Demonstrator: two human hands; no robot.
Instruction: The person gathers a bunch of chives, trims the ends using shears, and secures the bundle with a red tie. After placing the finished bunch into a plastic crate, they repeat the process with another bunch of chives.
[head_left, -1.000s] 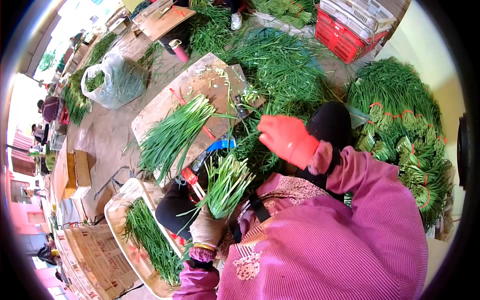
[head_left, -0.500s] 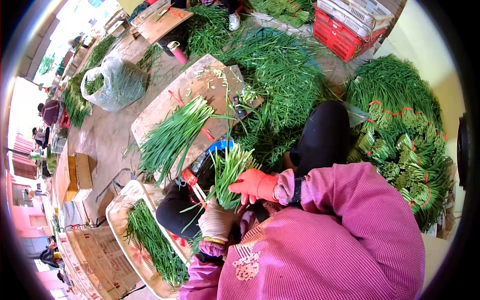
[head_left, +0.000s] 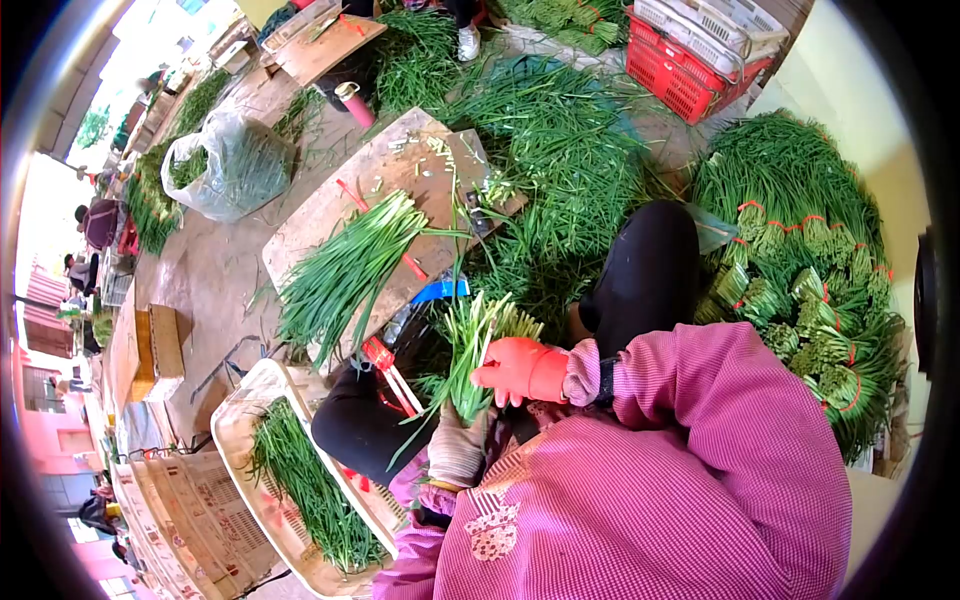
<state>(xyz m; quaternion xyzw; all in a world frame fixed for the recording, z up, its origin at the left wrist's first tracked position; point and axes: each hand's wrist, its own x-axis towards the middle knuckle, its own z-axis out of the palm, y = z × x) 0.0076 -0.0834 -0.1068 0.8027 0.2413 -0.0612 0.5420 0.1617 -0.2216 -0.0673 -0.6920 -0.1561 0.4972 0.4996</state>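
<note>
Near my lap I hold a bunch of garlic chives (head_left: 468, 352), its pale cut ends pointing up and away from me. My left hand (head_left: 460, 446), in a pale knit glove, is closed around the lower, leafy part. My right hand (head_left: 524, 371), in a red rubber glove, has its fingers curled against the side of the bunch, higher up; its fingertips are partly hidden. Another bundle of chives (head_left: 355, 265) lies on the wooden board (head_left: 305, 240) in front of me, over a red tie (head_left: 413, 268). Red-and-white strips (head_left: 392, 375) lie by my left knee.
A plastic crate (head_left: 235, 420) with loose chives stands at my left. A large chive heap (head_left: 560, 150) spreads beyond the board. Tied bundles (head_left: 800, 290) are piled at my right, near red and white baskets (head_left: 675, 75). A plastic bag (head_left: 235, 165) and pink bottle (head_left: 354, 104) stand farther off.
Both hands and the bunch have shifted slightly right. My left hand has also moved down the bunch, toward my body. The bundle on the board stays put.
</note>
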